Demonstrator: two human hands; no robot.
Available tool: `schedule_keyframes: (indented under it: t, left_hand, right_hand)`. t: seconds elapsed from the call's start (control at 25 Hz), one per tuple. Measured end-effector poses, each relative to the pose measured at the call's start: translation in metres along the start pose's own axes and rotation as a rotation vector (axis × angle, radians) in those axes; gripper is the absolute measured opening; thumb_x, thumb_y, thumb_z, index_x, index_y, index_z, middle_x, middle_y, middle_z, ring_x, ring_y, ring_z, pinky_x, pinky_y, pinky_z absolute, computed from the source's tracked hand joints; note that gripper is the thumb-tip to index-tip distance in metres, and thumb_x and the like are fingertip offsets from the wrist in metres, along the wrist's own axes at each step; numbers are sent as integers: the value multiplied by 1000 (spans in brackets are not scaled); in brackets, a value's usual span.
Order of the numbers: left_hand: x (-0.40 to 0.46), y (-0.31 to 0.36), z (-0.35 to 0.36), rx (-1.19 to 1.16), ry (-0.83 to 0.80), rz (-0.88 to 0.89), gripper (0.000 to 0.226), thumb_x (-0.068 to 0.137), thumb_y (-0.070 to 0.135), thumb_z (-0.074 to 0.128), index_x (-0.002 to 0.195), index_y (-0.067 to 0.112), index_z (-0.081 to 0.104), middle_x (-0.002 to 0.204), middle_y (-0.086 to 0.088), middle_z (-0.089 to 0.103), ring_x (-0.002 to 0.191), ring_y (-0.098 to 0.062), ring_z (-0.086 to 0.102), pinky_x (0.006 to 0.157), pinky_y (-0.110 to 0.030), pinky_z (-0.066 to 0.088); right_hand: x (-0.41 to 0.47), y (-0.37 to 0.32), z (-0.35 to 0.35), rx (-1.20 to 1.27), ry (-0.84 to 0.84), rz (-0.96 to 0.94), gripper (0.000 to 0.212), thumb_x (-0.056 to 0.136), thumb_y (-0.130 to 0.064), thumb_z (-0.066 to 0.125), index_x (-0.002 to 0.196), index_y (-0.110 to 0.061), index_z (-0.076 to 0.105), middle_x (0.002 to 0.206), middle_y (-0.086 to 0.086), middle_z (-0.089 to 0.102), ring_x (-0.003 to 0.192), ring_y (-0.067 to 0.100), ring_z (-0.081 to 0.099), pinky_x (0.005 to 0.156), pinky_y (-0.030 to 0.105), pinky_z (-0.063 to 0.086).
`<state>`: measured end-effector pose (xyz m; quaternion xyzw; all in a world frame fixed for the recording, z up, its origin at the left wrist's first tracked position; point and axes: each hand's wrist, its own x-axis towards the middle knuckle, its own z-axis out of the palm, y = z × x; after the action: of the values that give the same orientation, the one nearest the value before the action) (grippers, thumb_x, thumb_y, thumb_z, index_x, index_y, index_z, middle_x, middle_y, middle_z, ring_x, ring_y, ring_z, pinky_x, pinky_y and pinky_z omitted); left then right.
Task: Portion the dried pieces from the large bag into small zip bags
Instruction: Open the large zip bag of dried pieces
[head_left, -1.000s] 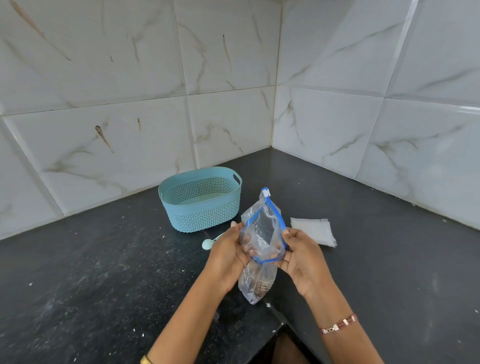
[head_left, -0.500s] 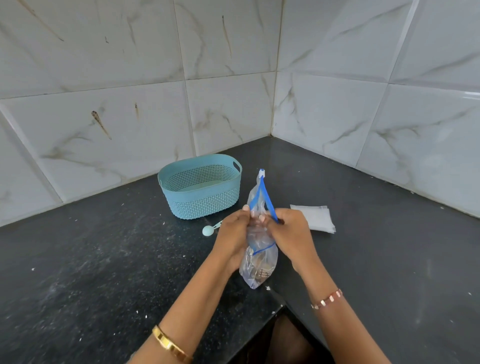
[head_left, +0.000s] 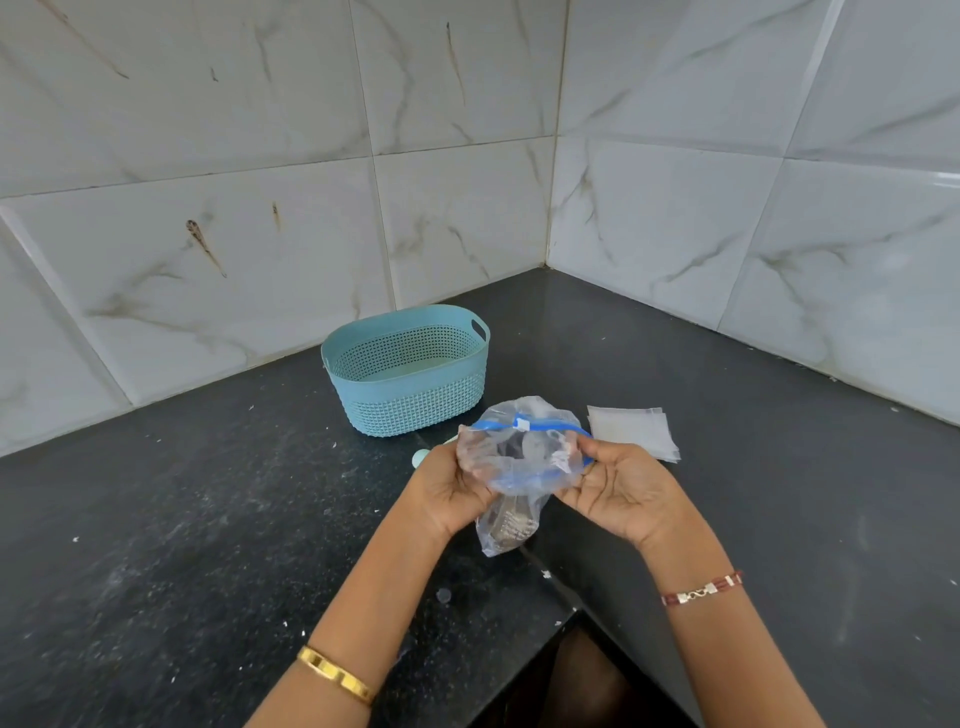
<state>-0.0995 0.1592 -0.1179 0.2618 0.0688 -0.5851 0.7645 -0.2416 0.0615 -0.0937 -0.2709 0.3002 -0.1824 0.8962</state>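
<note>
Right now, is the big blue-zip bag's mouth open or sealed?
Open. The large bag has its blue zip rim spread into a loop, pulled apart by the left hand and right hand.

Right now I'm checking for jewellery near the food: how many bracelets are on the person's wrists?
2. A gold bangle sits on the left forearm, low in the picture, and a thin beaded bracelet with a metal clasp on the right wrist. None looks hidden.
</note>
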Motion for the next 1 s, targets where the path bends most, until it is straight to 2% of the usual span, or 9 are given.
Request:
schedule_keyframes:
  t: [0.12, 0.2, 0.32, 0.4, 0.56, 0.64, 0.72, 0.92, 1.0]
  left_hand:
    - [9, -1, -2, 135, -46, -22, 22, 96, 21, 38, 82, 9, 49, 40, 4, 38, 31, -6, 36, 33, -15, 33]
    - [14, -5, -7, 243, -21, -2, 32, 99, 31, 33, 86, 7, 49, 47, 2, 39, 38, -8, 37, 38, -18, 35]
    - [13, -9, -13, 435, 10, 70, 42, 99, 35, 33, 99, 2, 59, 73, -7, 48, 59, -12, 38, 59, -24, 34]
    - [9, -9, -9, 589, -22, 131, 38, 99, 32, 37, 106, 3, 59, 78, -7, 52, 62, -12, 36, 62, -25, 32]
    - [1, -13, 1, 1030, -20, 306, 29, 94, 35, 48, 85, 12, 62, 69, 3, 63, 63, -7, 54, 59, -20, 44]
    - [2, -13, 1, 1090, 11, 314, 33, 92, 39, 49, 83, 11, 64, 72, 2, 66, 66, -10, 59, 65, -23, 49]
    - [5, -8, 1, 1014, 65, 256, 39, 93, 42, 47, 85, 9, 66, 74, -2, 68, 69, -14, 63, 74, -31, 50]
    - [13, -9, 9, 503, 195, 87, 41, 94, 39, 45, 81, 3, 59, 50, -7, 65, 44, -14, 60, 51, -25, 51]
    - [14, -11, 10, 386, 180, 20, 48, 92, 46, 45, 85, 1, 60, 57, -15, 68, 62, -23, 63, 69, -36, 53]
  right_hand:
    - [2, 1, 3, -19, 41, 2, 24, 89, -2, 37, 92, 4, 61, 71, 16, 64, 60, 24, 64, 58, 51, 56]
    - [9, 9, 3, -139, 113, -35, 26, 83, 1, 36, 96, 1, 59, 83, 18, 59, 74, 27, 59, 74, 59, 52]
    - [8, 11, 3, -492, 244, -181, 21, 80, 2, 39, 91, -4, 56, 89, 16, 57, 76, 25, 56, 76, 42, 51]
    - [2, 6, 5, -779, 227, -321, 24, 82, -8, 51, 106, -11, 55, 93, 10, 60, 83, 22, 59, 71, 32, 48]
    - [0, 0, 16, -1255, 194, -467, 18, 88, -23, 57, 79, -8, 56, 69, 5, 54, 68, 17, 54, 64, 29, 45]
    - [8, 2, 14, -1165, 209, -454, 27, 91, -20, 54, 85, 5, 62, 82, 23, 64, 76, 27, 62, 74, 38, 53]
    - [9, 2, 12, -934, 127, -365, 22, 92, -14, 53, 89, 3, 67, 85, 18, 70, 76, 21, 65, 67, 29, 56]
    - [18, 0, 5, -461, 65, -158, 14, 89, -10, 57, 80, -1, 64, 58, 7, 67, 48, 13, 62, 48, 22, 52]
    - [23, 2, 5, -277, 103, -73, 14, 89, -8, 55, 79, -1, 62, 53, 9, 66, 43, 16, 62, 41, 24, 52]
